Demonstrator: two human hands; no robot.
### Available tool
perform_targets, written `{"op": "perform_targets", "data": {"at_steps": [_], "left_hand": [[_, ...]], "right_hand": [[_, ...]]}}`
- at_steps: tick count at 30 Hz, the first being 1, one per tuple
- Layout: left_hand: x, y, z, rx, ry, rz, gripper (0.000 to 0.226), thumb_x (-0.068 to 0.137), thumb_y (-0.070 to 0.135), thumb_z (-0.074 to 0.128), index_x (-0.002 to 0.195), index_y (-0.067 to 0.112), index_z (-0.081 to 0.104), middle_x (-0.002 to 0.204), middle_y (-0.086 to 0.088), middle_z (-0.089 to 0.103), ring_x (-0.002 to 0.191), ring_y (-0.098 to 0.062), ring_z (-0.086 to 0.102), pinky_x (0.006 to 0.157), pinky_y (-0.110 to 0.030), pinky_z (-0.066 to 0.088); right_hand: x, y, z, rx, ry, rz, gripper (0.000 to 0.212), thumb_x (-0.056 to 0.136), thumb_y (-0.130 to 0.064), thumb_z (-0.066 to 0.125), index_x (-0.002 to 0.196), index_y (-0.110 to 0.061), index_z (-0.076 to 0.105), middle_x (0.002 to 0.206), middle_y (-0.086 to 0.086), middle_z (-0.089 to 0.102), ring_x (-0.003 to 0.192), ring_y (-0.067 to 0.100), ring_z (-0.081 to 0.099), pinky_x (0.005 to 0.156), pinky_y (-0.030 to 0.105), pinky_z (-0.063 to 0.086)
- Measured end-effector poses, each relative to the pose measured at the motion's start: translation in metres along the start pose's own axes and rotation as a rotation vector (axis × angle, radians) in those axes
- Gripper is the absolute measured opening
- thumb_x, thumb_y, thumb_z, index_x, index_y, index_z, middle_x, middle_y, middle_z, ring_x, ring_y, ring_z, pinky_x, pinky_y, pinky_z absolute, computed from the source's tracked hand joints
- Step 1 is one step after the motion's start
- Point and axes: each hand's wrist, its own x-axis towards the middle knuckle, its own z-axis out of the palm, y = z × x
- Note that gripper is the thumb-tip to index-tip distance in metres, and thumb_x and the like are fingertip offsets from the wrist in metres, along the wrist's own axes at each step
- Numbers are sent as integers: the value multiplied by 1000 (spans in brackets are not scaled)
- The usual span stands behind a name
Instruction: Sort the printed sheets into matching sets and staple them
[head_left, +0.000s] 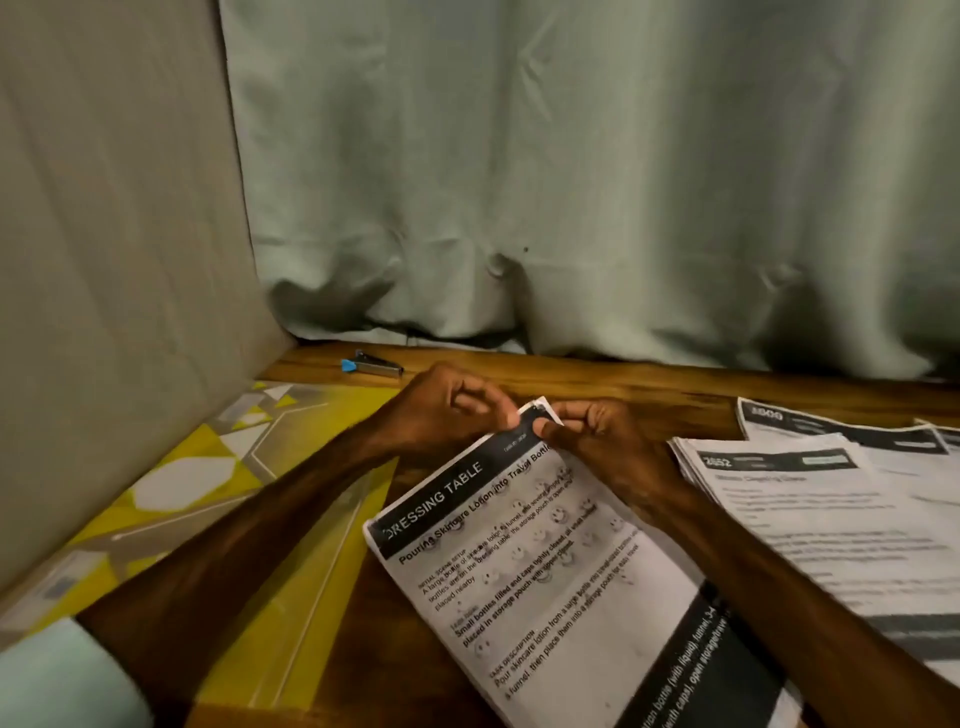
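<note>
We see the 2 hands meet at the far corner of the top sheet. The left hand (451, 410) curls its fingers and pinches the corner's edge. The right hand (597, 441) pinches the same corner between thumb and forefinger. That printed set (545, 571), headed "DRESSING TABLE", lies slantwise on the wooden table (623, 382) in front of us. Just right of it lies a stack of other sheets (831, 519), partly under the right forearm. A small metal stapler (371, 365) with a blue end lies beyond the left hand, near the pale curtain (571, 182). A yellow patterned mat (208, 467) lies under the left forearm.
</note>
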Motion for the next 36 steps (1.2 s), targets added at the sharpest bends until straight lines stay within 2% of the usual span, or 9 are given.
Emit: {"op": "perform_targets", "data": {"at_steps": [4, 11, 14, 20, 25, 32, 34, 36], "left_hand": [[15, -10, 18, -6, 180, 156, 9, 90, 19, 76, 98, 17, 80, 93, 8, 78, 84, -11, 74, 75, -29, 61], [13, -17, 23, 78, 200, 280, 18, 88, 21, 77, 106, 20, 79, 103, 12, 77, 95, -1, 71, 86, -24, 59], [11, -18, 29, 141, 234, 326, 19, 87, 21, 77, 106, 19, 78, 102, 9, 77, 92, -2, 71, 83, -29, 60], [15, -27, 32, 230, 311, 402, 15, 90, 23, 75, 104, 20, 80, 98, 9, 77, 86, -2, 70, 75, -30, 60], [20, -32, 36, 227, 366, 441, 15, 91, 22, 75, 105, 16, 80, 97, 6, 78, 83, -1, 71, 72, -19, 58], [16, -27, 39, 135, 352, 338, 17, 90, 24, 76, 106, 18, 79, 99, 8, 77, 85, 1, 72, 73, -19, 59], [14, -25, 36, 96, 285, 223, 19, 90, 29, 77, 106, 20, 80, 94, 5, 79, 78, -5, 74, 69, -26, 61], [11, -24, 31, 53, 183, 122, 18, 92, 30, 75, 100, 15, 80, 83, 0, 79, 66, -14, 75, 56, -26, 59]], "right_hand": [[3, 10, 1, 0, 13, 25, 16, 96, -6, 64, 106, 0, 74, 88, 15, 78, 67, 22, 74, 58, 24, 59], [7, 15, 2, -40, 5, -14, 15, 96, -1, 62, 101, -6, 75, 87, 11, 79, 70, 20, 75, 61, 24, 60], [6, 16, 6, -19, 13, -32, 19, 95, 2, 61, 94, -10, 76, 83, 9, 78, 67, 17, 74, 60, 23, 60], [8, 26, 5, -67, 3, -46, 15, 97, -5, 62, 100, -8, 76, 91, 14, 78, 78, 30, 75, 72, 39, 62], [9, 26, 2, -85, 2, -52, 17, 99, -7, 60, 108, 2, 72, 90, 16, 78, 72, 25, 75, 64, 31, 62], [8, 27, -2, -91, -3, -63, 18, 99, -10, 60, 107, 2, 72, 91, 17, 77, 79, 32, 75, 67, 35, 62], [7, 25, -1, -55, 34, -92, 19, 100, -7, 59, 108, 4, 72, 79, 10, 77, 67, 21, 72, 59, 28, 58], [7, 24, -2, -23, 110, -109, 17, 100, -4, 58, 106, 6, 71, 63, -1, 71, 52, 7, 64, 50, 19, 48]]}}
